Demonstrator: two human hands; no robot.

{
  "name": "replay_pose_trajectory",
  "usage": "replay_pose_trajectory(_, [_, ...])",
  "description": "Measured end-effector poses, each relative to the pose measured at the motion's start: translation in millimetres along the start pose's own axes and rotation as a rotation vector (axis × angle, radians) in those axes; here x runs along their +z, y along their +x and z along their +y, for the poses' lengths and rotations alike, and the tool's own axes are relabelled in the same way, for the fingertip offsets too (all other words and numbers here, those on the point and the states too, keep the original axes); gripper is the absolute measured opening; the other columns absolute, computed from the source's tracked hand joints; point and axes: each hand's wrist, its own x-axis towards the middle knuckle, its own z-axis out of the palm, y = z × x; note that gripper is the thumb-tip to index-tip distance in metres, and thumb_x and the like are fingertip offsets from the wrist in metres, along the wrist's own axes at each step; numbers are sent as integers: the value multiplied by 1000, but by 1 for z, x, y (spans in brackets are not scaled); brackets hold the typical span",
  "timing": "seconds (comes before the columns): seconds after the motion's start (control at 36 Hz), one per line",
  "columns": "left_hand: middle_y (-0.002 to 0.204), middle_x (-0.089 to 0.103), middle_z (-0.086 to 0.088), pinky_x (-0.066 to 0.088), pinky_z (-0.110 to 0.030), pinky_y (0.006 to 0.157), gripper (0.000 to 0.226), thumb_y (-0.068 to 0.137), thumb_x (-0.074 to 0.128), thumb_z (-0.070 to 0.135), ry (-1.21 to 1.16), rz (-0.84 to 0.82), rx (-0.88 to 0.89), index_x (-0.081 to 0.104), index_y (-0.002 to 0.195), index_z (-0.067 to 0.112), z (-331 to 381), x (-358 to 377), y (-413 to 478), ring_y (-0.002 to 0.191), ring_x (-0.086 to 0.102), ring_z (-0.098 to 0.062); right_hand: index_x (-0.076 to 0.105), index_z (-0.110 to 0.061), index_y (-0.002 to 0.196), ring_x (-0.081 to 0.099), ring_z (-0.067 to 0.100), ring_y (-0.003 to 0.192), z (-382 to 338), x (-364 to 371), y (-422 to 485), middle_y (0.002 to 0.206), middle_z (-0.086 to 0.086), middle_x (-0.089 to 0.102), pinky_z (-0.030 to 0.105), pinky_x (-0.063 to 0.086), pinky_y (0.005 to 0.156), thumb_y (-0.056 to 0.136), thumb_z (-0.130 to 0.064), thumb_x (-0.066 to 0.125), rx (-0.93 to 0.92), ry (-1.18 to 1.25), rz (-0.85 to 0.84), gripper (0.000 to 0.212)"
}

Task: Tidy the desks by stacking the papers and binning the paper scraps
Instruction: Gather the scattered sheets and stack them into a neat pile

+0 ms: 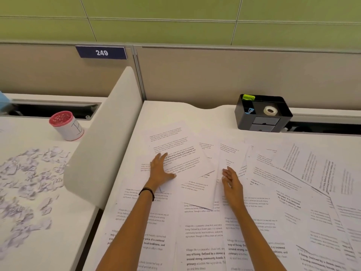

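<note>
White table point(185, 114) on the right carries the printed papers point(205, 231), spread loosely; the paper scraps point(29, 182) lie on the neighbour table point(58, 241). We judge that stacking only begins. The left hand point(160, 170) presses flat on one sheet point(175, 149), fingers point(160, 157) straight; the right hand point(231, 182) is beside it, fingers relaxed, grasping nothing. Next we must slide the sheets together into one pile, edges aligned.

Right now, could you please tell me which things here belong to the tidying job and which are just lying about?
Job: papers, scraps, left hand, right hand.
Lying about: organizer, tape, divider, cup (use unclear).
</note>
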Motion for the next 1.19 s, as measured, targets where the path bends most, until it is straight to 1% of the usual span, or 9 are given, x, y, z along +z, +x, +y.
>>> replay_pose_trajectory(0.31, [150, 28, -5, 15, -31, 114, 70, 80, 71, 8, -138, -75, 141, 36, 140, 18, 21, 22, -5, 141, 20, -23, 45, -8, 133, 52, 14, 103, -19, 6, 19, 120, 7, 57, 20, 39, 88, 93, -11, 50, 124, 7, -42, 40])
replay_pose_trajectory(0.39, [150, 27, -8, 14, -34, 114, 58, 85, 65, 7, -228, 148, 96, 42, 137, 15, 19, 20, -6, 141, 19, -23, 45, -10, 132, 52, 15, 103, -23, 7, 22, 118, 7, 57, 21, 39, 85, 93, -11, 49, 145, 12, -37, 39])
replay_pose_trajectory(0.5, [151, 24, -17, 11, -34, 114, 61, 85, 65, 10, -239, 438, -127, 36, 140, 8, 8, 9, -1, 142, 15, -28, 44, -11, 133, 54, 23, 109, -26, 9, 26, 118, 9, 57, 31, 41, 96, 94, -9, 45, 173, -3, 33, 39])
replay_pose_trajectory(0.61, [152, 20, -18, 7, -35, 114, 75, 84, 68, 19, -210, 396, -205, 26, 144, 4, -3, -6, 16, 143, 10, -30, 43, -9, 134, 53, 21, 105, -28, 16, 29, 119, 10, 57, 29, 41, 92, 94, -9, 46, 204, 12, 58, 40])
replay_pose_trajectory(0.72, [148, 30, -16, 8, -34, 114, 78, 81, 72, 20, -229, 407, -164, 28, 143, 1, -1, -17, 33, 140, 21, -28, 43, -9, 134, 53, 18, 102, -28, 21, 34, 113, 5, 57, 29, 43, 91, 93, -9, 46, 248, 51, 70, 41])
replay_pose_trajectory(0.86, [144, 37, -14, 14, -34, 113, 77, 80, 73, 19, -289, 395, -163, 30, 143, 5, 7, -20, 46, 137, 23, -28, 44, -12, 133, 52, 15, 98, -31, 24, 40, 118, 4, 57, 20, 41, 76, 92, -9, 47, 291, 118, 70, 41])
replay_pose_trajectory(0.97, [136, 45, -11, 20, -34, 110, 75, 81, 72, 14, -356, 322, -120, 31, 143, 9, 15, -10, 48, 133, 25, -26, 43, -13, 134, 51, 17, 104, -33, 28, 44, 124, 3, 52, 31, 47, 87, 93, -9, 49, 314, 153, 54, 41])
replay_pose_trajectory(1.08, [138, 41, -9, 21, -37, 113, 73, 80, 72, 14, -329, 227, -49, 32, 142, 14, 20, 6, 44, 134, 22, -24, 42, -13, 135, 53, 23, 108, -36, 32, 48, 127, 6, 51, 40, 52, 86, 92, -11, 51, 336, 198, 35, 43])
replay_pose_trajectory(1.19, [141, 37, -8, 18, -31, 110, 71, 81, 71, 14, -272, 188, 3, 34, 142, 14, 24, 12, 38, 134, 22, -23, 43, -11, 134, 56, 24, 106, -38, 31, 52, 125, 10, 56, 37, 50, 86, 92, -19, 55, 341, 230, 17, 44])
